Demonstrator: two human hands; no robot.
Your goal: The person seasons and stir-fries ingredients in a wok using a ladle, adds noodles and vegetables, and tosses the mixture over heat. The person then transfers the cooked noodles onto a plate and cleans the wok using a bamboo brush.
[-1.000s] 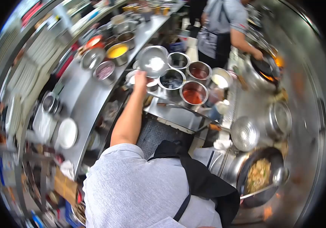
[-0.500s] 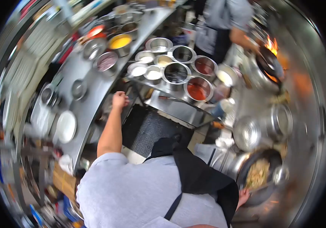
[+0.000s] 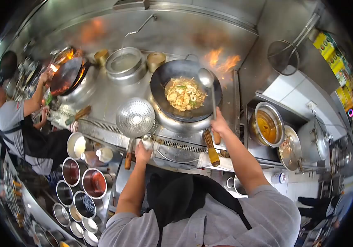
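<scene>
In the head view, my right hand (image 3: 219, 123) is closed around a ladle (image 3: 206, 78) with a wooden grip. Its bowl rests over the right inner side of a black wok (image 3: 160, 92). Fried noodles (image 3: 184, 94) with pale pieces and bits of green lie in the wok. My left hand (image 3: 143, 154) is closed on a folded white cloth (image 3: 147, 143) at the stove's front edge. Just left of that hand, a perforated skimmer (image 3: 135, 118) lies with its wooden handle pointing toward me. A bristle brush (image 3: 212, 153) lies below my right hand.
Flames (image 3: 226, 62) rise behind the wok. At left, a co-worker (image 3: 16, 123) handles another flaming wok (image 3: 66, 78). Several sauce pots (image 3: 94, 183) stand lower left. A covered pot (image 3: 125, 68) sits at the back, and a bowl of orange liquid (image 3: 267, 123) at right.
My view has turned from the side counter and pots to the stove. My left hand has come from beside the counter to the cloth. The ladle now shows in my right hand.
</scene>
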